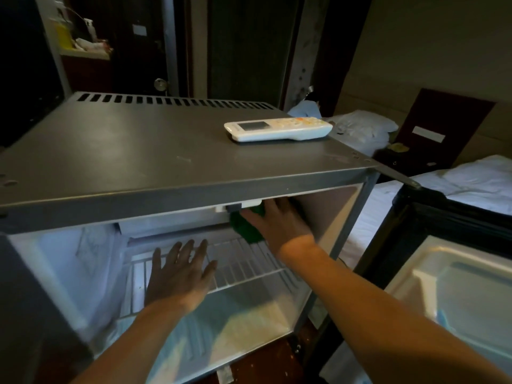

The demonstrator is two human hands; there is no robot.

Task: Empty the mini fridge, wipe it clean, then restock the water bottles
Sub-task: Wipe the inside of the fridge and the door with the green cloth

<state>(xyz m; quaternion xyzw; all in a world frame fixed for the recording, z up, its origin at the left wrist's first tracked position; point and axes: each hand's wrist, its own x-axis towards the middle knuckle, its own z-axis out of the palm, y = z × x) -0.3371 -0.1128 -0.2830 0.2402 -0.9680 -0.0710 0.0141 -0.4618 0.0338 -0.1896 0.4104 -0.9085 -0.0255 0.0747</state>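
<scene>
Right hand (277, 223), fingers flat, presses the green cloth (246, 230) against the mini fridge (138, 151) interior, centre frame, to wipe it. Left hand (180, 270), fingers spread, steadies the wire shelf (243, 270). No bottles visible.

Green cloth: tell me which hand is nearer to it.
Right. The right hand presses on the green cloth, high inside the mini fridge; the left hand is lower left, over the wire shelf, clear of it.
</scene>
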